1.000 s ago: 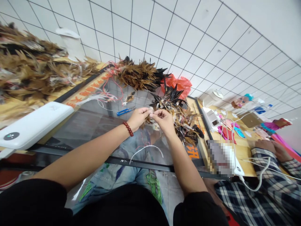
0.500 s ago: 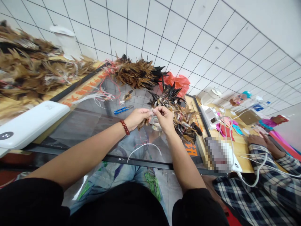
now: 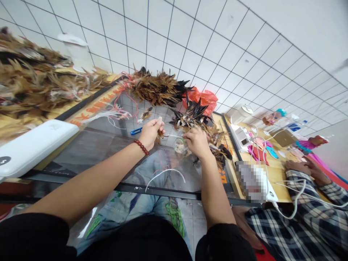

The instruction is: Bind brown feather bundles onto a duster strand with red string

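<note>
My left hand (image 3: 150,132) is closed in a fist around a small bunch of brown feathers (image 3: 160,133), held above the glass tabletop (image 3: 103,145). A thin thread (image 3: 174,136) runs from that bunch to my right hand (image 3: 196,143), which pinches it. My right hand rests against a loose heap of brown and black feathers (image 3: 206,130). A red bead bracelet (image 3: 141,146) circles my left wrist. Blue thread snips (image 3: 136,131) lie on the glass just left of my left hand.
Finished feather bundles (image 3: 160,88) lie at the back by the tiled wall, more feathers (image 3: 35,87) at far left. A white power bank (image 3: 32,145) sits at left, a red plastic bag (image 3: 206,98) behind the heap. Another person's plaid sleeve (image 3: 304,210) and hand rest at right.
My hands, which were touching over the feathers, have drawn apart: the left moved left and up with its bunch, the right moved right and down, stretching the thread between them.
</note>
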Motion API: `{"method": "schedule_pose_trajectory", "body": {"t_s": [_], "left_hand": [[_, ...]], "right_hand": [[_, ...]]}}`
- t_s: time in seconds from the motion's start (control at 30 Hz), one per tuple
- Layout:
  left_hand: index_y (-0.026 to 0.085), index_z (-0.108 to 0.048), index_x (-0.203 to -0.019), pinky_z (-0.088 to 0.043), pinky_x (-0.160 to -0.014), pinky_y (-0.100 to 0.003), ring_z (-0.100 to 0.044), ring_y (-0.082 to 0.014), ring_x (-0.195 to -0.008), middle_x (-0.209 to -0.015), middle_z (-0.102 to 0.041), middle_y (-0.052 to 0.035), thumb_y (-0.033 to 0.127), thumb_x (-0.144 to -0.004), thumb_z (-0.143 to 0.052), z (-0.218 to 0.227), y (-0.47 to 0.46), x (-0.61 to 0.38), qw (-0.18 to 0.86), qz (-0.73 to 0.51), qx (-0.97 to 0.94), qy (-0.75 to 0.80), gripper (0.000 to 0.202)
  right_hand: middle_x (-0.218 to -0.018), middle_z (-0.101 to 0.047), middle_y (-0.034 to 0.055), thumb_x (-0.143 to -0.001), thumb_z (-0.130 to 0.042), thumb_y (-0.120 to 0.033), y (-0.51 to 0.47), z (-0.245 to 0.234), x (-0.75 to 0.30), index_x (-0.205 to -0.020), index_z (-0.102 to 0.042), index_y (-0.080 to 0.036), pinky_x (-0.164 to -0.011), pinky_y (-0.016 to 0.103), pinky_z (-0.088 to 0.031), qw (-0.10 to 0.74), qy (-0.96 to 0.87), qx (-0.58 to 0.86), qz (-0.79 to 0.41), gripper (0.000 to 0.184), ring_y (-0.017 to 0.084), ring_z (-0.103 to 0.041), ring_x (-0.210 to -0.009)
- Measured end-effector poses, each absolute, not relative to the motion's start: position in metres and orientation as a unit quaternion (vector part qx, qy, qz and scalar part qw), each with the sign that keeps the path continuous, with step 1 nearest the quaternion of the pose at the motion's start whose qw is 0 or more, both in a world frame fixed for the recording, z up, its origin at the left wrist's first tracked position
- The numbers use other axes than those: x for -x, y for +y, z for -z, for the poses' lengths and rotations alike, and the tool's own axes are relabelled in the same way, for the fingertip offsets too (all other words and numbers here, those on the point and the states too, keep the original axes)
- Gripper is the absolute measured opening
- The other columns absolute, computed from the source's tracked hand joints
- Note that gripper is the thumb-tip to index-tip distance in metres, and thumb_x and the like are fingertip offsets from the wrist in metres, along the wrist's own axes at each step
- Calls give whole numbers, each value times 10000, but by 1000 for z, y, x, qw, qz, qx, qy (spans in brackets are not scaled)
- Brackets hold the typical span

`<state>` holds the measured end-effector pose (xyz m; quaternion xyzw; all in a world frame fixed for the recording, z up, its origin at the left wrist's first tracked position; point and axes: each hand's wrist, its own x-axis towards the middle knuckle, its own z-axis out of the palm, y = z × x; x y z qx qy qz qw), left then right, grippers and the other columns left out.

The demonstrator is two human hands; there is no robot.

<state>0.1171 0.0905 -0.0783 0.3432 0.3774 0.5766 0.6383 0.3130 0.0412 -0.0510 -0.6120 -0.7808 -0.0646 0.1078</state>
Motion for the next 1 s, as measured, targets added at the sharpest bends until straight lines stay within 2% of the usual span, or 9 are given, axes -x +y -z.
{"method": "schedule_pose_trajectory", "body": {"t_s": [0.13, 0.27, 0.43, 0.6, 0.67, 0.77, 0.83, 0.93, 1.0], "left_hand": [[135, -535, -682, -419, -476, -168, -509, -69, -461, -503, -445, 52, 279, -834, -636, 78, 91, -118, 628, -582, -353, 378, 233], [133, -543, -685, -424, -478, -176, -508, -73, -461, -501, -444, 50, 248, -848, -614, 78, 90, -119, 630, -576, -362, 374, 212], [131, -544, -690, -425, -482, -176, -510, -72, -459, -499, -448, 51, 218, -853, -595, 80, 89, -120, 631, -577, -358, 377, 192], [132, -543, -683, -423, -486, -173, -508, -69, -459, -498, -450, 50, 225, -852, -599, 79, 89, -120, 631, -576, -357, 378, 201], [132, -542, -677, -417, -485, -171, -507, -69, -459, -497, -451, 50, 239, -846, -613, 79, 89, -120, 629, -578, -356, 380, 212], [129, -546, -674, -411, -485, -170, -508, -71, -459, -496, -454, 48, 223, -849, -606, 79, 89, -120, 627, -580, -355, 380, 208], [128, -548, -683, -413, -486, -172, -508, -72, -460, -497, -456, 47, 196, -861, -580, 79, 90, -120, 627, -581, -356, 378, 194], [126, -548, -695, -413, -482, -172, -506, -72, -457, -500, -457, 49, 164, -875, -543, 78, 90, -119, 626, -582, -356, 378, 184], [125, -549, -698, -411, -479, -170, -505, -70, -456, -501, -456, 49, 160, -877, -540, 78, 90, -119, 626, -581, -356, 378, 183]], "right_hand": [[-1006, -625, 89, -861, -564, -250, 41, 53, -311, -998, -735, -287, -830, 399, -313, 40, -779, 623, 59, 222, 274, -469, -1021], [-1029, -607, 103, -850, -579, -247, 42, 55, -318, -945, -748, -285, -828, 422, -308, 19, -763, 644, 61, 197, 292, -446, -1029], [-1040, -616, 86, -852, -562, -258, 43, 54, -324, -885, -731, -251, -829, 411, -330, 117, -734, 667, 52, 172, 275, -463, -1013], [-1159, -602, 87, -798, -621, -242, 38, 47, -321, -1087, -688, -254, -858, 413, -332, 185, -737, 647, 60, 297, 280, -484, -1057], [-1076, -642, 77, -811, -619, -242, 36, 46, -316, -1035, -708, -243, -850, 384, -340, 197, -762, 615, 38, 241, 258, -516, -1016], [-879, -673, 49, -827, -626, -274, 35, 48, -304, -887, -738, -233, -818, 339, -358, 170, -811, 558, -41, 133, 218, -554, -899], [-904, -667, 48, -830, -606, -210, 35, 50, -297, -957, -734, -238, -824, 332, -359, 146, -835, 528, -60, 182, 211, -550, -906], [-1038, -628, 47, -797, -569, -79, 35, 55, -293, -1070, -709, -277, -880, 353, -347, 115, -874, 467, -71, 364, 211, -513, -995], [-1001, -615, 43, -770, -602, -79, 36, 58, -292, -965, -738, -269, -889, 365, -351, 111, -885, 441, -97, 304, 211, -506, -987]]}}
